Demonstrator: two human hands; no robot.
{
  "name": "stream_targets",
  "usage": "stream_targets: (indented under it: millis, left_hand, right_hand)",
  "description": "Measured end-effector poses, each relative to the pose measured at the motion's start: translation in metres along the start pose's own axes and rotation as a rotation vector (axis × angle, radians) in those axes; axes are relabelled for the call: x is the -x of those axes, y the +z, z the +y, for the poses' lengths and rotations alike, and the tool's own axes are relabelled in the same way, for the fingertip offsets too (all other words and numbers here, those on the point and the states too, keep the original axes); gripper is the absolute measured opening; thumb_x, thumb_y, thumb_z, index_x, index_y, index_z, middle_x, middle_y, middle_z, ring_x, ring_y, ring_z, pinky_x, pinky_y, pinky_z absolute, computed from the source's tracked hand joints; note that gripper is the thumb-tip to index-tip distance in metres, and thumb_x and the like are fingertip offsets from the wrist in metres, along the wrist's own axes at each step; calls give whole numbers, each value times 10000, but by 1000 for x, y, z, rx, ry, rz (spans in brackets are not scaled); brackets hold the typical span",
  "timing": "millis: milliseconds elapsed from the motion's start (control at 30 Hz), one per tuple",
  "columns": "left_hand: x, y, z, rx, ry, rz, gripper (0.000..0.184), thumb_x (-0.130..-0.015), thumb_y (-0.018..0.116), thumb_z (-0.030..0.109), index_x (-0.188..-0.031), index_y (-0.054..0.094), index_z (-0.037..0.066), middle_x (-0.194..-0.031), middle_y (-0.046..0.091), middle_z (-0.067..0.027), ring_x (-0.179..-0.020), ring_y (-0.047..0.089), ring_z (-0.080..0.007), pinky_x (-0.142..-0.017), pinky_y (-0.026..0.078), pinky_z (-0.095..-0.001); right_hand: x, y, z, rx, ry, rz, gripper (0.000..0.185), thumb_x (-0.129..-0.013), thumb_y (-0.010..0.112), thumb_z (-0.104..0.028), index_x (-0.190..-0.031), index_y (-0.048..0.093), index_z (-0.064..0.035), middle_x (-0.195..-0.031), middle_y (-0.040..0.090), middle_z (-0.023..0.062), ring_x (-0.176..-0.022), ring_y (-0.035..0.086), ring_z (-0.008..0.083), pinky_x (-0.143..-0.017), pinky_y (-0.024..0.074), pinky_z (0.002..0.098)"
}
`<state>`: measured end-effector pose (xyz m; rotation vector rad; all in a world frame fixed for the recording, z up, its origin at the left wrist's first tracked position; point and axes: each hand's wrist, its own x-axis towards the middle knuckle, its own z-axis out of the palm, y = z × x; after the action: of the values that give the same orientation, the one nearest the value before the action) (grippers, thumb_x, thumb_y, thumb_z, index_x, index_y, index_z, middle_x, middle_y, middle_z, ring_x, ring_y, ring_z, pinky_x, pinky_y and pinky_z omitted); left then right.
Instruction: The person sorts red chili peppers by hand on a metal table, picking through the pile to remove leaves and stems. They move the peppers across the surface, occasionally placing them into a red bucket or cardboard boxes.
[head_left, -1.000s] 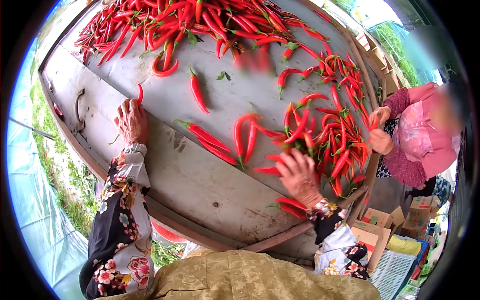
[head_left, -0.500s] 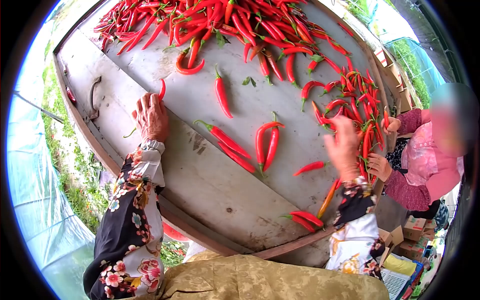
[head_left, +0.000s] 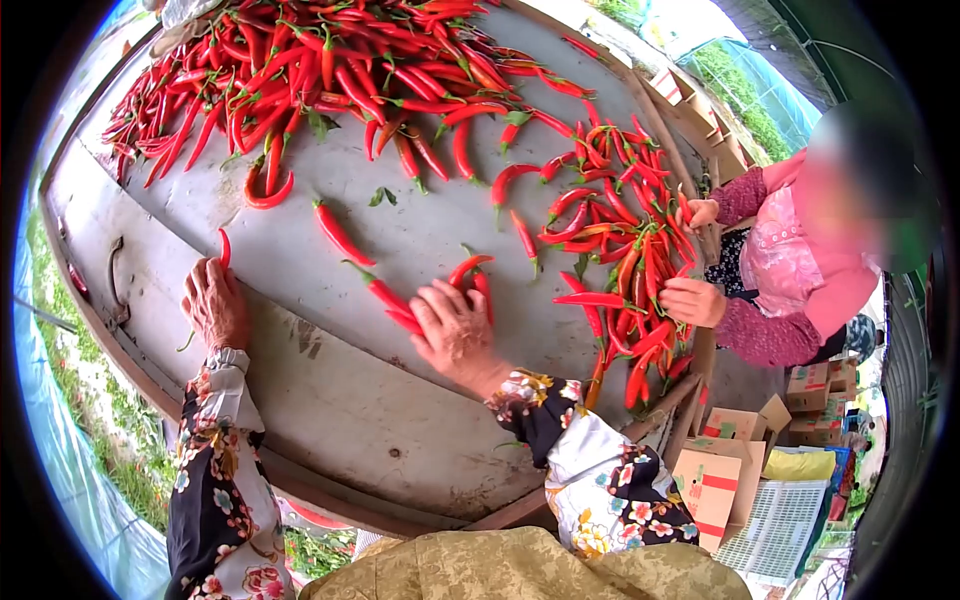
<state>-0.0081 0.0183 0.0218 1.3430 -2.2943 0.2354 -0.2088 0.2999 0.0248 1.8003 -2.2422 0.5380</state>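
Glossy smooth red chilies [head_left: 342, 234], scuffed matt grey tabletop [head_left: 430, 215], cardboard boxes [head_left: 712, 488]

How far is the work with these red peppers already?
Perhaps partway. Looks gathered: the smaller pile beside the co-worker's hand. In hand: the right hand at loose peppers; the left hand over one pepper. Probably left: the large heap, though its role is unclear.

Camera, head-worn, one: I look from above the wearer's tan garment [head_left: 480, 565], facing forward and steeply down. Range: close, both hands, left [head_left: 215, 305] and right [head_left: 460, 335], in my field. Coverage: most of the counter [head_left: 350, 400], plus a person [head_left: 790, 265] beyond its right side. Lens: very wide, edges bowed, corners black.
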Motion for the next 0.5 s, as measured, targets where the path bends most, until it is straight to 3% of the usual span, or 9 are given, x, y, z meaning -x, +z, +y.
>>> stream_targets:
  millis: [167, 200, 333, 400, 500]
  left_hand:
    - [0, -3, 1, 1, 4, -10, 190, -912, 546, 196, -1085, 561, 116, -1176, 551, -55, -1112, 503, -268, -869, 400, -438]
    - [1, -4, 2, 2, 7, -3, 191, -912, 544, 191, -1086, 561, 115, -1179, 549, -57, -1113, 502, -269, -871, 400, -438]
    - [3, 1, -1, -21, 0, -4, 194, -909, 537, 179, -1084, 558, 98, -1187, 543, -67, -1124, 500, -277, -880, 404, -430]
    - [2, -2, 1, 13, -14, -24, 194, -907, 540, 175, -1083, 557, 95, -1185, 542, -70, -1122, 503, -279, -879, 406, -428]
    - [2, 1, 0, -7, 11, 11, 204, -910, 543, 181, -1091, 554, 86, -1193, 541, -70, -1109, 507, -280, -878, 408, -422]
  right_hand:
    - [37, -34, 43, 27, 193, -58, 429, -735, 703, -199, -1113, 555, -61, -1120, 564, 90, -1077, 552, 263, -844, 415, 429]
    - [47, -42, 49, 17, 233, -78, 412, -757, 692, -242, -1117, 563, -90, -1124, 559, 65, -1090, 530, 245, -827, 402, 422]
    - [72, -86, 73, 66, 259, 126, 266, -743, 726, -222, -967, 631, -115, -951, 614, 46, -960, 580, 261, -815, 405, 431]
    - [79, -87, 115, 90, 510, 198, 256, -741, 742, -280, -908, 650, -110, -823, 641, 65, -850, 608, 291, -755, 436, 436]
    - [83, -60, 179, 54, 881, 181, 313, -755, 728, -347, -918, 648, -93, -878, 670, 107, -858, 625, 328, -735, 473, 452]
